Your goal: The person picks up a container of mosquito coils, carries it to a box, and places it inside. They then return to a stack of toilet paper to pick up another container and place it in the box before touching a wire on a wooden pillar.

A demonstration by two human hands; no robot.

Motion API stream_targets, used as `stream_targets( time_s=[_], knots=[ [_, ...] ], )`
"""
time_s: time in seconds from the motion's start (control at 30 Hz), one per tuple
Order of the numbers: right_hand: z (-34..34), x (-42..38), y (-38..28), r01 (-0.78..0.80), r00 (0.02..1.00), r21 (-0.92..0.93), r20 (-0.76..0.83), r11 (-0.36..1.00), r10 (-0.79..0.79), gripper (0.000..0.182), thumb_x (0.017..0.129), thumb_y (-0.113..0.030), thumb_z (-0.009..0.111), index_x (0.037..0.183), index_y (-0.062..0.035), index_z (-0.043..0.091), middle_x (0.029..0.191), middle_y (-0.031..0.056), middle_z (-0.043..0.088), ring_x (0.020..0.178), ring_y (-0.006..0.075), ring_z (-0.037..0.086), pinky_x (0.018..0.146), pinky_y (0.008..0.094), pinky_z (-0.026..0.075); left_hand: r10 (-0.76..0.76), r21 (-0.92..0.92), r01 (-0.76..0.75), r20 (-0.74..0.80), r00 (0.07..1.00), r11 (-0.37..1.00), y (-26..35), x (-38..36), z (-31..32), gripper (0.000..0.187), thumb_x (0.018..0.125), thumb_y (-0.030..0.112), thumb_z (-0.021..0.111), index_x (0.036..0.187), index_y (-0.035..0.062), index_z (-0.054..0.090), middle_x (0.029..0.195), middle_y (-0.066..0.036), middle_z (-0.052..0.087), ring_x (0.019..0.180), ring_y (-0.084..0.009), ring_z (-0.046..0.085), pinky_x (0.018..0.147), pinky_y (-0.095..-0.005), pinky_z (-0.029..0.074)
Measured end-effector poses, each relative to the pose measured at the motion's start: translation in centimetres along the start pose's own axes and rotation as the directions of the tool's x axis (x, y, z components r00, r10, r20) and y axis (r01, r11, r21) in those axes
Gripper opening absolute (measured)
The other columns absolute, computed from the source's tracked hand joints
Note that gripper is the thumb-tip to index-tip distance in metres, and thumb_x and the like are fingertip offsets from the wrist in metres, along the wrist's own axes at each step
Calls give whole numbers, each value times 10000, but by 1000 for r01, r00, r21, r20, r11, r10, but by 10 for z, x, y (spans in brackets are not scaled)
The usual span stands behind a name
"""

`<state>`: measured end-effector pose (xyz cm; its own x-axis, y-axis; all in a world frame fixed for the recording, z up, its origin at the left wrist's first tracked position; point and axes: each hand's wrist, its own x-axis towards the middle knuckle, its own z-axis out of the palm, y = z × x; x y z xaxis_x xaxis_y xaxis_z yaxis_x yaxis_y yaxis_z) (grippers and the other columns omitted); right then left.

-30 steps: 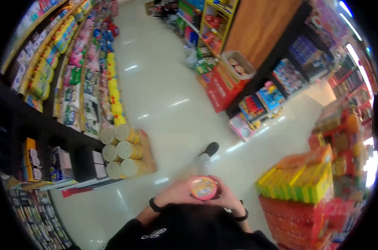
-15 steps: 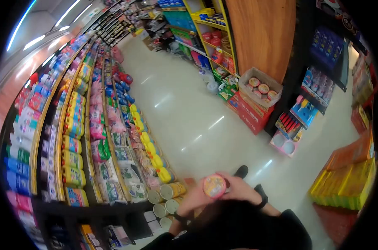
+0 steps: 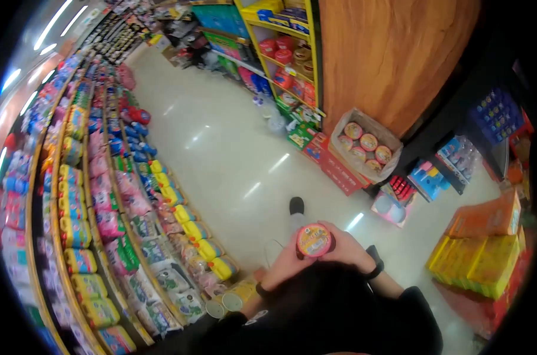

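Observation:
Between my two hands is a round tub (image 3: 314,239) with a pink rim and a yellow-orange printed lid that faces up. My left hand (image 3: 285,261) is closed around its left side, and my right hand (image 3: 346,253) grips it from the right. The dark side of the tub shows a little below the lid; my fingers hide the rest. Ahead, an open cardboard box (image 3: 343,121) holds several tubs with similar round lids. It stands on a red carton (image 3: 338,171) against a wood-panelled column.
Long shelves (image 3: 82,204) of bottles and packs run along my left. Yellow-lidded cans (image 3: 233,302) stand low by my left forearm. Yellow packs (image 3: 469,260) are stacked at the right, near small display boxes (image 3: 392,204). A yellow shelf unit (image 3: 250,26) is ahead, beyond the pale floor (image 3: 221,171).
My view has turned right and my foot has stepped forward. The cardboard box appears nearer. Both hands still hold the tub, which sits slightly higher and further right in view.

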<state>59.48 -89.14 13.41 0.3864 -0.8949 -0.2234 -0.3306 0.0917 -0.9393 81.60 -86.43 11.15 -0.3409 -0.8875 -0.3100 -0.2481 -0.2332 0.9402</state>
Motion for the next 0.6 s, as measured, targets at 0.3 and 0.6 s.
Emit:
stream_targets(
  time_s=[0.3, 0.6],
  knots=[
    [-27, 119, -14, -172, 837, 115, -507, 978, 206, 864, 712, -69, 781, 1488, -69, 400, 1194, 191, 648, 999, 293, 672, 877, 358, 538, -40, 434, -165, 425, 904, 885, 53, 218, -80, 879, 781, 269, 817, 1466, 45, 312, 1232, -266, 611, 1116, -419, 631, 922, -463, 520],
    [-84, 161, 70, 30, 601, 628, -633, 777, 488, 690, 880, -19, 650, 1516, -89, 392, 1011, 98, 662, 749, 118, 619, 659, 264, 520, -16, 453, -435, 706, 708, 778, 75, 380, -29, 918, 717, 277, 860, 1439, 47, 341, 1151, -263, 650, 1051, -423, 653, 868, -447, 538]
  ],
)
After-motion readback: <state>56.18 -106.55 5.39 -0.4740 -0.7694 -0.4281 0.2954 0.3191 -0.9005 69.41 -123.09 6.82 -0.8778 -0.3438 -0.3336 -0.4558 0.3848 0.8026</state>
